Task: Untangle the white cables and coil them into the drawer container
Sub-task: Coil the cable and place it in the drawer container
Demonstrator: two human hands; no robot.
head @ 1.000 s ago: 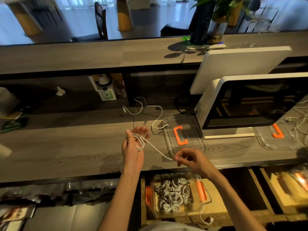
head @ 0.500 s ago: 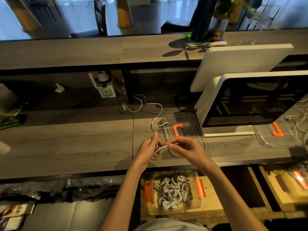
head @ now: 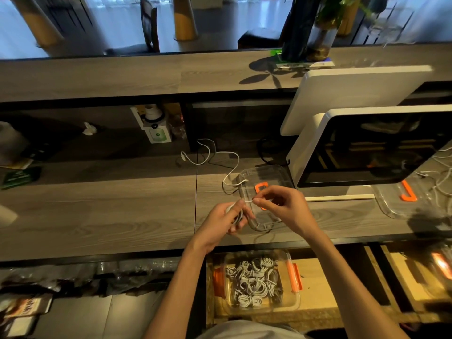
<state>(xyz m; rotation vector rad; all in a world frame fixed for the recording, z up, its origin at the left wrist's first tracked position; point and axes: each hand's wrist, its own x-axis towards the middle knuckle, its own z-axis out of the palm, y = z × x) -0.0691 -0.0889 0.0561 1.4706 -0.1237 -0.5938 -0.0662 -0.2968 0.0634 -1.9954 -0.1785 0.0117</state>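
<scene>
Grey wood desk [head: 97,211] runs under both hands. I've got a white cable coil [head: 238,215] gripped in my left hand [head: 223,222]; my right hand [head: 281,206] pinches its loose end just beside it. Below my wrists, the drawer container [head: 292,305] already holds many coiled cables. Beyond my hands another white cable [head: 220,162] lies uncoiled, so I judge plenty is left.

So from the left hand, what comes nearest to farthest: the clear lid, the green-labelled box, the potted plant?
From the left hand:
1. Clear lid, on the desk just right of it.
2. Green-labelled box, farther back, slightly left.
3. Potted plant, on the high counter, far right.
</scene>
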